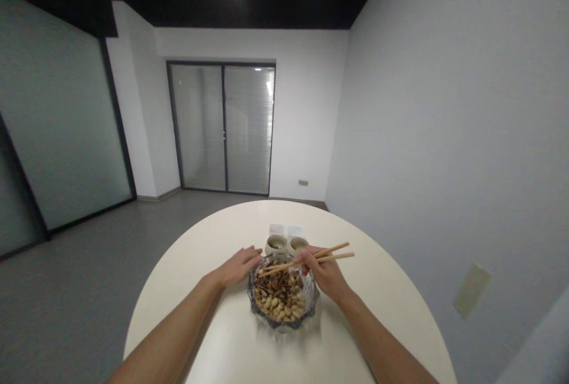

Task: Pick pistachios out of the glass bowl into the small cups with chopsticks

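My right hand (320,268) grips a pair of wooden chopsticks (335,253). Their tips reach down to the left, over the dark seeds (281,278) in a scalloped glass bowl (315,300). Pale peanuts (280,307) fill the near part of that bowl. Against its left rim rests my left hand (240,265), fingers stretched out and holding nothing. Just behind the bowl stand two small cups: the left cup (276,243) has a few dark bits inside, and the right cup (297,244) is partly hidden by my right hand. Whether the chopstick tips pinch anything is too small to tell.
Two small clear containers, the left one (276,229) and the right one (296,232), sit behind the cups. Everything stands on a round white table (178,289). A white wall (444,135) rises at the right, and glass doors (222,129) are at the back.
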A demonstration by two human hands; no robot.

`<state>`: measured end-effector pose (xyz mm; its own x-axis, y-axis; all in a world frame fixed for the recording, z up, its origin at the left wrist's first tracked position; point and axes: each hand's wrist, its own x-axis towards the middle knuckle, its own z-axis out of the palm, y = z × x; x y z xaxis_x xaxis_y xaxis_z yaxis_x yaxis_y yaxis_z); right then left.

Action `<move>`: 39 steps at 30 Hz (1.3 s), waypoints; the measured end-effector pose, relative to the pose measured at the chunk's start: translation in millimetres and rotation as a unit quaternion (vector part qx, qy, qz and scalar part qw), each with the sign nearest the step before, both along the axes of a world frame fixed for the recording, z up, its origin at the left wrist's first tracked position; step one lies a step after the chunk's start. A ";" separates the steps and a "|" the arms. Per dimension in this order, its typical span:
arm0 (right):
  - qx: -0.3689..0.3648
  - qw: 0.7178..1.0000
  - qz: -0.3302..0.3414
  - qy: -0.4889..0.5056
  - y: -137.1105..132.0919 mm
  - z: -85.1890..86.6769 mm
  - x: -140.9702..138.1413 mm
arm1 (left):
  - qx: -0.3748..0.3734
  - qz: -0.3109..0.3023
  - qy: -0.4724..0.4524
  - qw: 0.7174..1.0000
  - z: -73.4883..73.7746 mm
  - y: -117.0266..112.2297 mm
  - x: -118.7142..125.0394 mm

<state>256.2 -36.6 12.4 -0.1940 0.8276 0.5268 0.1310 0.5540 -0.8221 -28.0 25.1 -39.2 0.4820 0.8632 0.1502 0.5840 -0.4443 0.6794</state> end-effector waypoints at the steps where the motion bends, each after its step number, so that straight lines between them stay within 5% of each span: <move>1: 0.006 1.000 -0.010 0.011 0.6 2.3 2.1 | -0.001 -0.001 0.004 1.000 -0.5 0.5 -0.1; 15: 0.093 0.977 -0.178 0.065 46.3 19.8 19.3 | -0.003 -0.006 0.006 1.000 -3.3 4.2 -2.4; 28: 0.054 0.979 -0.197 0.015 83.6 -2.4 10.4 | -0.001 -0.011 0.003 1.000 -0.2 1.5 -3.4; 39: 0.040 0.984 -0.163 0.061 44.5 12.6 22.9 | -0.002 -0.006 0.000 1.000 -3.9 4.9 -3.0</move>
<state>279.0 7.9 25.0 0.1433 0.7905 0.5955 0.2152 0.5625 -0.7983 -31.1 30.0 -43.1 0.4932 0.8575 0.1463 0.5787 -0.4489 0.6809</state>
